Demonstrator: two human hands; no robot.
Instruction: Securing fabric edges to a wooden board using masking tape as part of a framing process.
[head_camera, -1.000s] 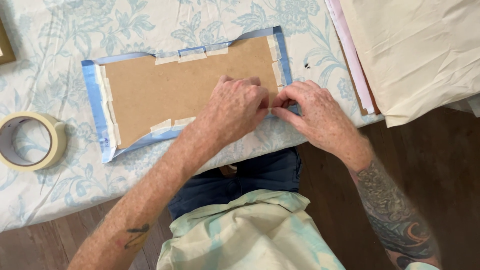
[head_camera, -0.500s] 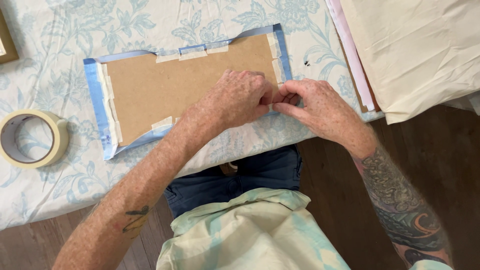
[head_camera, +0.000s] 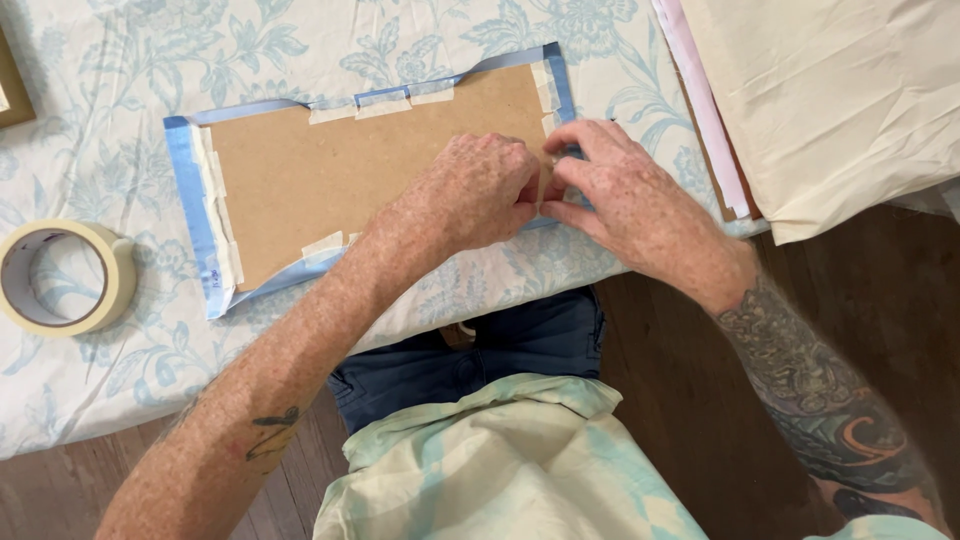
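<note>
A brown board lies face down on the table with blue fabric folded over its edges. Strips of cream masking tape hold that fabric down along the top, left and bottom edges. My left hand lies flat on the board near its lower right corner. My right hand is beside it, fingertips meeting those of the left at the board's right edge and pressing there. What lies under the fingertips is hidden.
A roll of cream masking tape sits at the left on the floral tablecloth. A stack of cream fabric and pink sheets fills the upper right. A picture frame corner shows at the far left edge.
Both hands have shifted slightly up along the board's right edge, still pressing together there. The board has not moved.
</note>
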